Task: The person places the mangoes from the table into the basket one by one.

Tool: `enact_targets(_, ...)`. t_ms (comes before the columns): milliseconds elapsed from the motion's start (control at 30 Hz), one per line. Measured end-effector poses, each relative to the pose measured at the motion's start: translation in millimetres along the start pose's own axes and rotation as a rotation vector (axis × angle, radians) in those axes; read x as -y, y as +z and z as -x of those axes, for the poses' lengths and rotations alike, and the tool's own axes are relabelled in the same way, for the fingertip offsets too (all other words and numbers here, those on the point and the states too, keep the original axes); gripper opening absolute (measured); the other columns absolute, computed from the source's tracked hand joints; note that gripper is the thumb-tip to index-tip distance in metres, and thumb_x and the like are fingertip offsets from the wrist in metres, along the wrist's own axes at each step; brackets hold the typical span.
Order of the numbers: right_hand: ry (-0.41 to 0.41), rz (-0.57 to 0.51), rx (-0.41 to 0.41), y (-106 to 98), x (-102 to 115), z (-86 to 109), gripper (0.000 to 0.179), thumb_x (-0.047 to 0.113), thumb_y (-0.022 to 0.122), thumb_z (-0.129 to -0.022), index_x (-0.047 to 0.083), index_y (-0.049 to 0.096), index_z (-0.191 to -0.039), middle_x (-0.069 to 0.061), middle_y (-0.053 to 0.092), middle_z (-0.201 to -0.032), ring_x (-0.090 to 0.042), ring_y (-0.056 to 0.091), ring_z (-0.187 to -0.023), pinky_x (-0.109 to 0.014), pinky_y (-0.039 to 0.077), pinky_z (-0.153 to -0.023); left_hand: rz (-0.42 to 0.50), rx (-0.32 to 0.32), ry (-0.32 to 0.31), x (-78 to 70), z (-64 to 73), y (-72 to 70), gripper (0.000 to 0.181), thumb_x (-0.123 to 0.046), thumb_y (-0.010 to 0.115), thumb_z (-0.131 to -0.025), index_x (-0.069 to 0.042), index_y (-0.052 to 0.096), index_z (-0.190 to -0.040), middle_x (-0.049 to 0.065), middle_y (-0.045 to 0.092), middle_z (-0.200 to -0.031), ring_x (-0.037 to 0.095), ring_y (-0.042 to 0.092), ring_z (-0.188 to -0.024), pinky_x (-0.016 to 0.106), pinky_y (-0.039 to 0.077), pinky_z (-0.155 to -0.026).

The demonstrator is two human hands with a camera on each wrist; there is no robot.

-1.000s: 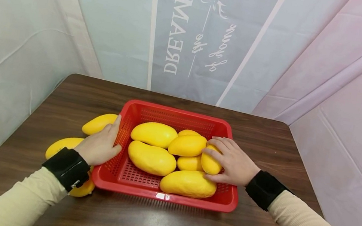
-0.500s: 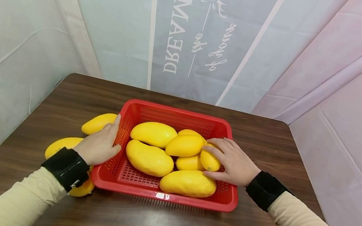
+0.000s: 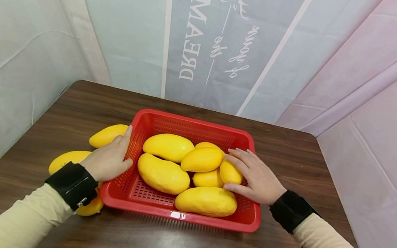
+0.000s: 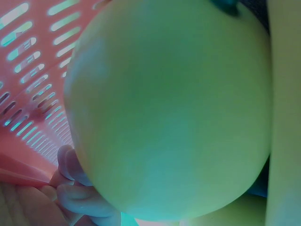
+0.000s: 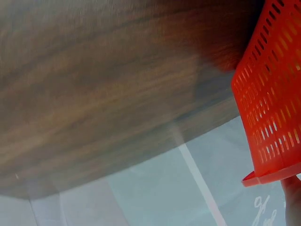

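A red perforated plastic basket (image 3: 179, 217) holds several yellow mangoes, among them a large one (image 3: 164, 175) at left and another (image 3: 206, 201) near the front wall. My left hand (image 3: 108, 159) holds the basket's left rim, thumb inside and index finger along it. In the left wrist view its other fingers (image 4: 84, 200) curl beside the basket wall, behind a mango (image 4: 164, 108) that fills the picture. Over the right wall reaches my right hand (image 3: 256, 178), fingers loosely spread above a small mango (image 3: 230, 172); contact is unclear.
Outside the basket's left side lie more mangoes: one at the back (image 3: 108, 135), one in the middle (image 3: 67, 160), one at the front (image 3: 90, 207) partly under the left wrist. The dark wooden table (image 3: 183, 246) backs onto a printed curtain (image 3: 228, 61).
My right hand's fingers have loosened and drawn slightly back from the small mango. That mango and those beside it have shifted slightly left. My left hand stays at the rim.
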State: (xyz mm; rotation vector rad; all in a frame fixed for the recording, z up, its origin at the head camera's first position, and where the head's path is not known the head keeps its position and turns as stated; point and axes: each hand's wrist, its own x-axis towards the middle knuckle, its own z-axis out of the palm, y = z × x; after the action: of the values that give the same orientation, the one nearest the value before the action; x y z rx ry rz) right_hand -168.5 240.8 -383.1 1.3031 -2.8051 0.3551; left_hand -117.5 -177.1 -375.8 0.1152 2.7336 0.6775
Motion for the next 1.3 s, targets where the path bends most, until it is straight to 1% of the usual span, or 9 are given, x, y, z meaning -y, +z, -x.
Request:
enact_targets(167, 0.043, -0.077, -0.079, 2, 0, 2.9, 0.070, 0.042, 0.072, -0.087, 0.009, 0.048, -0.144, -0.012, 0.047, -0.148, -0.031, 0.039, -0.141, -0.054, 0.032, -0.116, 0.002, -0.003, 0.006, 1.4, -0.2, 0.5, 0.098, -0.024, 0.060, -0.094, -0.008, -0.012, -0.158, 0.024, 0.041, -0.132, 0.020, 0.062, -0.087, 0.038, 0.061, -0.076)
enact_targets(433, 0.192, -0.161, -0.173, 4, 4, 7.4, 0.064, 0.036, 0.072, -0.088, 0.007, 0.050, -0.141, -0.012, 0.048, -0.144, -0.030, 0.042, -0.134, -0.057, 0.040, -0.110, 0.003, -0.004, 0.005, 0.9, 0.5, 0.3, 0.097, -0.024, 0.060, -0.094, -0.008, -0.012, -0.158, 0.024, 0.042, -0.132, 0.021, 0.062, -0.087, 0.038, 0.061, -0.076)
enact_targets(567, 0.246, -0.200, -0.241, 7, 5, 9.6, 0.061, 0.030, 0.072, -0.089, 0.004, 0.050, -0.139, -0.015, 0.048, -0.142, -0.032, 0.042, -0.132, -0.059, 0.042, -0.107, 0.002, -0.003, 0.001, 0.3, 0.6, 0.1, 0.098, -0.024, 0.060, -0.094, -0.008, -0.013, -0.158, 0.024, 0.041, -0.133, 0.021, 0.062, -0.088, 0.039, 0.061, -0.077)
enact_targets(733, 0.334, -0.297, -0.350, 12, 4, 9.9, 0.056, 0.022, 0.071, -0.090, 0.000, 0.050, -0.137, -0.019, 0.047, -0.139, -0.036, 0.041, -0.128, -0.062, 0.041, -0.104, -0.003, -0.006, 0.002, 0.0, 1.2, 0.2, 0.097, -0.024, 0.060, -0.094, -0.007, -0.012, -0.158, 0.024, 0.041, -0.133, 0.022, 0.062, -0.090, 0.041, 0.061, -0.079)
enact_targets(833, 0.411, -0.361, -0.400, 13, 4, 8.6, 0.055, 0.022, 0.070, -0.091, -0.002, 0.049, -0.136, -0.019, 0.047, -0.137, -0.034, 0.044, -0.122, -0.054, 0.048, -0.099, -0.004, -0.007, 0.005, -0.4, 1.4, 0.5, 0.097, -0.023, 0.059, -0.094, -0.007, -0.011, -0.158, 0.024, 0.042, -0.132, 0.022, 0.062, -0.089, 0.040, 0.061, -0.079)
enact_targets(933, 0.509, -0.436, -0.405, 14, 4, 7.7, 0.060, 0.028, 0.070, -0.092, 0.000, 0.045, -0.139, -0.017, 0.046, -0.134, -0.027, 0.047, -0.113, -0.033, 0.052, -0.089, -0.001, -0.007, 0.006, -0.8, 1.7, 0.6, 0.097, -0.023, 0.059, -0.094, -0.007, -0.012, -0.158, 0.024, 0.042, -0.132, 0.022, 0.062, -0.089, 0.040, 0.061, -0.078)
enact_targets(1033, 0.616, -0.531, -0.384, 14, 3, 7.8, 0.067, 0.034, 0.068, -0.092, 0.003, 0.038, -0.143, -0.017, 0.044, -0.130, -0.024, 0.048, -0.107, -0.016, 0.049, -0.079, 0.009, -0.004, 0.005, -0.9, 1.7, 0.5, 0.097, -0.023, 0.060, -0.094, -0.008, -0.012, -0.158, 0.024, 0.041, -0.132, 0.021, 0.062, -0.088, 0.039, 0.061, -0.077)
enact_targets(1167, 0.738, -0.672, -0.361, 14, 1, 9.1, 0.074, 0.037, 0.065, -0.094, 0.005, 0.029, -0.150, -0.017, 0.042, -0.127, -0.022, 0.048, -0.099, -0.012, 0.050, -0.074, 0.018, -0.001, 0.004, -0.9, 1.3, 0.3, 0.097, -0.023, 0.059, -0.094, -0.009, -0.013, -0.158, 0.024, 0.041, -0.132, 0.020, 0.062, -0.085, 0.038, 0.061, -0.074)
enact_targets(1300, 0.820, -0.839, -0.357, 16, 0, 10.7, 0.076, 0.036, 0.061, -0.097, 0.006, 0.021, -0.154, -0.011, 0.043, -0.118, -0.011, 0.053, -0.090, -0.015, 0.055, -0.074, 0.015, -0.002, 0.004, -0.6, 0.8, 0.1, 0.097, -0.024, 0.060, -0.094, -0.009, -0.013, -0.158, 0.024, 0.041, -0.132, 0.019, 0.062, -0.084, 0.038, 0.061, -0.074)
